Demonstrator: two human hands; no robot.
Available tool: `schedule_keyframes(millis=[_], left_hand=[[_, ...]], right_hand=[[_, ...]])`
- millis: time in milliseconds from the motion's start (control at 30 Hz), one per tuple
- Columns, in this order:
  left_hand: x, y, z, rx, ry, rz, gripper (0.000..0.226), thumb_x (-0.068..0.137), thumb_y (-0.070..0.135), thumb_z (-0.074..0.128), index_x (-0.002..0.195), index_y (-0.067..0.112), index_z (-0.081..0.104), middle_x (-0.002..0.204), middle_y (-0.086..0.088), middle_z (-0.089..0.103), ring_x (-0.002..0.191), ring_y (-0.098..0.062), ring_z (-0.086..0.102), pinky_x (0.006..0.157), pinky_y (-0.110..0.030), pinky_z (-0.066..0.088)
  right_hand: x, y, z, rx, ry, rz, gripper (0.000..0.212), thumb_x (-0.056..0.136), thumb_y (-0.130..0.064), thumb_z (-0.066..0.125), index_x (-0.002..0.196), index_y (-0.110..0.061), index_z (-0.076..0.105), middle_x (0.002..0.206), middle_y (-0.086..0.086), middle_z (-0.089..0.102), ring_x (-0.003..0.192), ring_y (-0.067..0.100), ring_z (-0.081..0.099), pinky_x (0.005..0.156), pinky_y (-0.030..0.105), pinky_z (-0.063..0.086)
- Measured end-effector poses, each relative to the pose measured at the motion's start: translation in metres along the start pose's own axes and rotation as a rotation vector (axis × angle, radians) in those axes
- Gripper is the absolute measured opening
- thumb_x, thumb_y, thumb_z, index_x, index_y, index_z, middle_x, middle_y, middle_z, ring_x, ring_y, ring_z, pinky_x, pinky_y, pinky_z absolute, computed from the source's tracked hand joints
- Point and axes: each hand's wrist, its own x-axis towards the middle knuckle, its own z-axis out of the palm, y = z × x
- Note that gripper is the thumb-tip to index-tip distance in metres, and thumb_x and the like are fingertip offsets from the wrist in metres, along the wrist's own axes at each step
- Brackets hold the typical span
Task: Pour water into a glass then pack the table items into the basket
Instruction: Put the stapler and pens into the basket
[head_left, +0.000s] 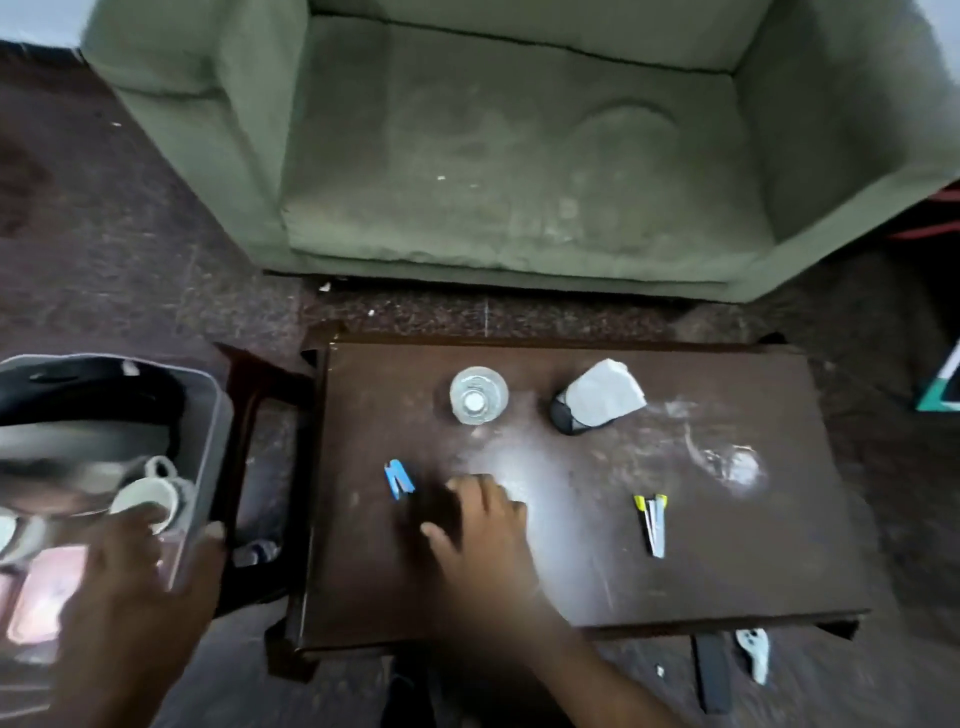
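On the table (597, 582), her right hand (480, 525) lies spread beside the blue clip (399, 479); left hand (137, 566) grips the basket (210, 415) rim.

A home living room: green upholstered armchair (509, 156), dark carpet (130, 234), low wooden coffee table (571, 571).

The basket (208, 415) is cut off at the left edge, its contents blurred; the left hand (130, 582) is smeared too

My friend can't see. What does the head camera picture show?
A person's right hand reaches across a dark wooden table toward a small blue clip. Their left hand holds a grey plastic basket containing white cups. A clear glass stands farther back.
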Motion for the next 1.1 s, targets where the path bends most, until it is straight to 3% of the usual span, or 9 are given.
schedule_keyframes(millis=[67, 167, 267, 400, 500, 567, 733, 933, 1100], left_hand=[[-0.015, 0.029, 0.018, 0.015, -0.019, 0.037, 0.055, 0.089, 0.055, 0.058, 0.12, 0.01, 0.056, 0.117, -0.019, 0.058, 0.097, -0.045, 0.064, 0.079, -0.052, 0.052], [-0.023, 0.087, 0.065, -0.001, -0.007, 0.13, 0.043, 0.087, 0.033, 0.078, 0.117, 0.02, 0.051, 0.114, -0.014, 0.06, 0.088, -0.046, 0.069, 0.071, -0.051, 0.053], [-0.013, 0.119, 0.114, 0.024, -0.13, 0.152, 0.047, 0.088, 0.036, 0.074, 0.125, 0.022, 0.048, 0.125, -0.011, 0.054, 0.099, -0.046, 0.065, 0.078, -0.052, 0.051], [0.001, 0.137, 0.166, 0.049, -0.222, 0.058, 0.069, 0.083, 0.04, 0.079, 0.138, 0.023, 0.041, 0.133, -0.016, 0.045, 0.103, -0.051, 0.062, 0.082, -0.053, 0.053], [0.016, 0.14, 0.191, 0.05, -0.243, -0.031, 0.082, 0.081, 0.04, 0.083, 0.145, 0.02, 0.037, 0.136, -0.023, 0.042, 0.106, -0.052, 0.061, 0.089, -0.053, 0.052], [0.023, 0.14, 0.203, 0.078, -0.256, -0.061, 0.078, 0.081, 0.038, 0.083, 0.141, 0.014, 0.04, 0.134, -0.027, 0.045, 0.107, -0.053, 0.06, 0.091, -0.053, 0.052], [0.025, 0.136, 0.221, 0.097, -0.236, -0.071, 0.052, 0.088, 0.023, 0.077, 0.126, 0.006, 0.045, 0.131, -0.03, 0.046, 0.105, -0.054, 0.058, 0.091, -0.055, 0.052], [0.029, 0.124, 0.232, 0.055, -0.182, -0.111, 0.05, 0.083, 0.015, 0.079, 0.125, 0.007, 0.052, 0.129, -0.028, 0.046, 0.099, -0.053, 0.06, 0.09, -0.053, 0.051], [0.028, 0.122, 0.236, -0.053, -0.199, -0.165, 0.05, 0.077, 0.009, 0.08, 0.122, 0.013, 0.058, 0.125, -0.023, 0.047, 0.084, -0.035, 0.056, 0.084, -0.042, 0.049]], right_hand=[[-0.011, 0.052, -0.016, -0.012, 0.022, 0.06, 0.04, 0.086, -0.047, 0.064, 0.116, -0.021, 0.057, 0.112, 0.0, 0.059, 0.098, 0.025, 0.059, 0.079, 0.042, 0.049], [-0.025, 0.13, -0.04, -0.033, 0.011, 0.178, 0.037, 0.089, -0.039, 0.066, 0.114, -0.014, 0.059, 0.111, 0.005, 0.059, 0.1, 0.03, 0.058, 0.087, 0.044, 0.048], [-0.032, 0.196, -0.058, -0.116, -0.008, 0.299, 0.038, 0.088, -0.032, 0.069, 0.117, -0.009, 0.058, 0.11, 0.009, 0.057, 0.102, 0.034, 0.056, 0.096, 0.047, 0.043], [-0.039, 0.252, -0.068, -0.111, -0.076, 0.492, 0.061, 0.083, -0.031, 0.075, 0.134, -0.009, 0.05, 0.118, 0.017, 0.052, 0.105, 0.041, 0.054, 0.094, 0.048, 0.047], [-0.039, 0.276, -0.063, -0.054, -0.124, 0.573, 0.077, 0.079, -0.03, 0.081, 0.143, -0.012, 0.042, 0.125, 0.017, 0.049, 0.111, 0.041, 0.052, 0.096, 0.045, 0.045], [-0.039, 0.286, -0.057, -0.033, -0.146, 0.596, 0.08, 0.076, -0.032, 0.082, 0.142, -0.013, 0.041, 0.125, 0.016, 0.049, 0.112, 0.04, 0.053, 0.096, 0.045, 0.046], [-0.039, 0.293, -0.045, 0.002, -0.185, 0.623, 0.068, 0.081, -0.029, 0.078, 0.138, -0.016, 0.043, 0.128, 0.013, 0.05, 0.114, 0.038, 0.058, 0.094, 0.044, 0.05], [-0.034, 0.297, -0.042, 0.0, -0.162, 0.584, 0.058, 0.084, -0.02, 0.074, 0.135, -0.016, 0.046, 0.126, 0.011, 0.055, 0.111, 0.037, 0.059, 0.088, 0.045, 0.052], [-0.028, 0.295, -0.041, -0.026, -0.15, 0.551, 0.055, 0.083, -0.014, 0.073, 0.133, -0.013, 0.05, 0.125, 0.011, 0.06, 0.106, 0.038, 0.062, 0.086, 0.043, 0.051]])
